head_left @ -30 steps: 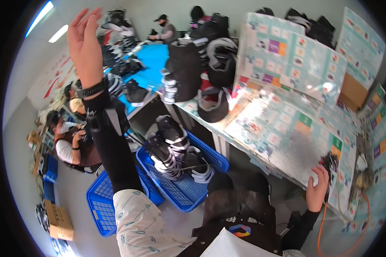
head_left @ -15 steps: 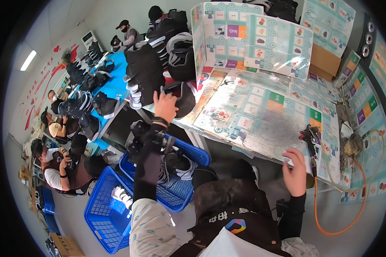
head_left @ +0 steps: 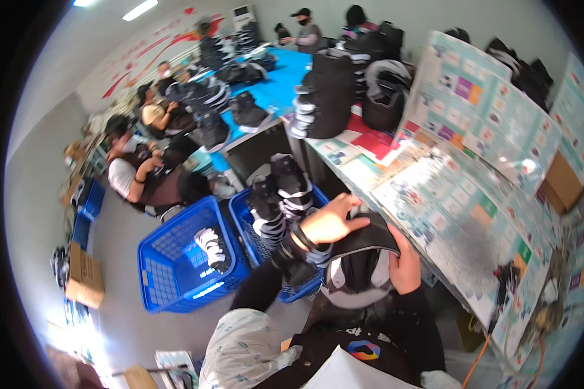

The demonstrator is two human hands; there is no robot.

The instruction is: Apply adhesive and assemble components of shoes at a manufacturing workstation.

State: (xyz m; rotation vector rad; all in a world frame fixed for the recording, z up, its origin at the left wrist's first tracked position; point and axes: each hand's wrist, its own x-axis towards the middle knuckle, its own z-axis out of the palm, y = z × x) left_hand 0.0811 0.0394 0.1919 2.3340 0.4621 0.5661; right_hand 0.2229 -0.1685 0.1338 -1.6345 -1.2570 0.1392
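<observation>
A black and grey cap [head_left: 359, 279] is held in front of my body, its black brim pointing away from me. My right hand [head_left: 405, 262] wraps round the right side of the cap, thumb along its edge. At the brim's left side my left hand [head_left: 331, 222] has its thumb over the brim; the other fingers are partly hidden. Beyond my hands, on the bench, rise a tall stack of black caps [head_left: 328, 97] with pale edges and a shorter stack of black and grey caps [head_left: 384, 107].
Two blue baskets stand left of me: one basket [head_left: 152, 259] holds a few caps, the other basket [head_left: 240, 211] several. The bench [head_left: 428, 201] carries a black and red hand tool [head_left: 505, 285] with an orange hose [head_left: 479, 363]. People sit at a blue table [head_left: 289, 61].
My left hand has come back from the stacks on the bench and is now at the cap. My right hand has moved left and holds the cap too. The view has swung left.
</observation>
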